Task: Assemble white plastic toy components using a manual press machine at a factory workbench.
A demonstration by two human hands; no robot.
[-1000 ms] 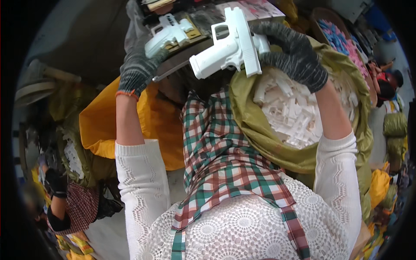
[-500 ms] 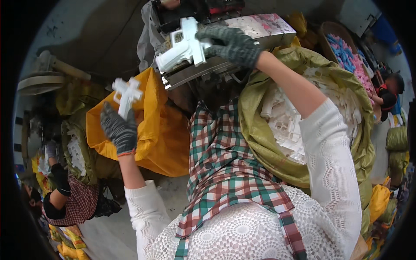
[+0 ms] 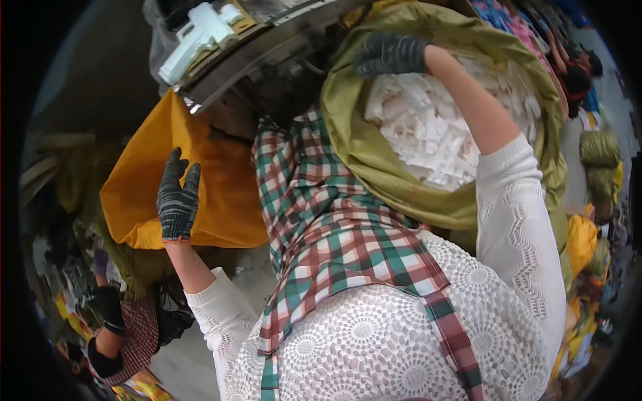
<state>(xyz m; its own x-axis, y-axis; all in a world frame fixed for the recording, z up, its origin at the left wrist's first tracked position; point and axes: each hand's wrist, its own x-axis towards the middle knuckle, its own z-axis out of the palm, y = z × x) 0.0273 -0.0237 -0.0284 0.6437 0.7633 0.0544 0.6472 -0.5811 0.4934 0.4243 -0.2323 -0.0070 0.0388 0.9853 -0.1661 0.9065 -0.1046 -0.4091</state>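
Note:
My left hand point(image 3: 177, 197), in a dark knit glove, hangs flat with fingers apart over the mouth of an orange bag point(image 3: 221, 180) and holds nothing. My right hand point(image 3: 390, 55), gloved the same way, reaches into an olive green sack point(image 3: 374, 167) and curls on the pile of white plastic parts point(image 3: 435, 127) inside; whether it grips one I cannot tell. A white pistol-shaped plastic piece point(image 3: 200, 33) lies on the metal bench point(image 3: 267, 47) ahead of me. A checked apron point(image 3: 321, 220) covers my front.
Another person in a checked top and dark gloves point(image 3: 110, 321) works low at the left. More filled sacks, green and yellow point(image 3: 595, 200), stand at the right. Colourful items point(image 3: 528, 33) lie beyond the olive sack.
My left hand let go of the small white part over the orange bag and is empty. My right hand left the white pistol-shaped piece on the bench and moved right into the olive sack.

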